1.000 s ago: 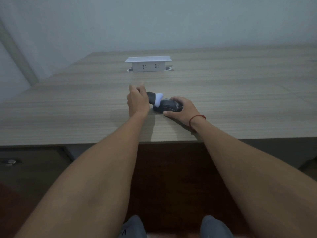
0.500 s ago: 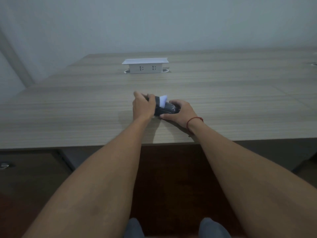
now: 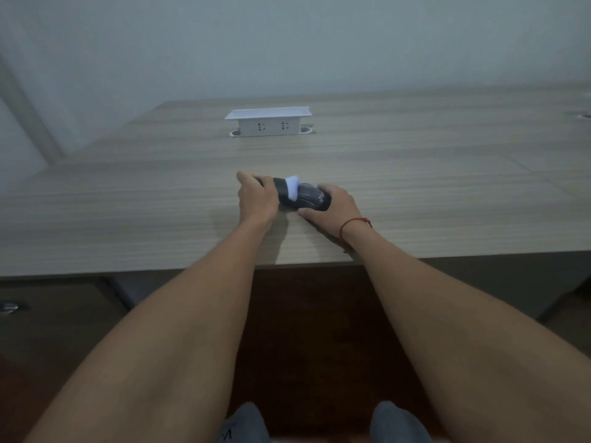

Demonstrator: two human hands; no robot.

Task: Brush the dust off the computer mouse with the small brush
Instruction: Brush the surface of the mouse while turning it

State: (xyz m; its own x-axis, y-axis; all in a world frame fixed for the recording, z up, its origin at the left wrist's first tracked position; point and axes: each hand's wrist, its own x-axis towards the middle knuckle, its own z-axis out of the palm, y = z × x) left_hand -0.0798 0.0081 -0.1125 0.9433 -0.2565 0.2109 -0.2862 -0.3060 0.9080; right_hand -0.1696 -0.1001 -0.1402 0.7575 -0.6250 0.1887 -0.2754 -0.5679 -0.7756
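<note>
A dark computer mouse (image 3: 311, 199) lies on the wooden desk (image 3: 415, 193), a little back from the front edge. My right hand (image 3: 332, 207) grips it from the right side, thumb along its near edge. My left hand (image 3: 257, 199) is closed around the dark handle of a small brush (image 3: 284, 190). The brush's white bristles (image 3: 292, 188) rest against the left end of the mouse. Most of the brush handle is hidden inside my fingers.
A white pop-up socket box (image 3: 268, 123) stands raised from the desk further back, in line with my hands. A round cable hole (image 3: 585, 116) sits at the far right. Dark cabinet fronts (image 3: 51, 330) show under the desk edge.
The brush has swept back and forth over the mouse's left end; its bristles now sit lower on the mouse. My right hand keeps its grip in the same place.
</note>
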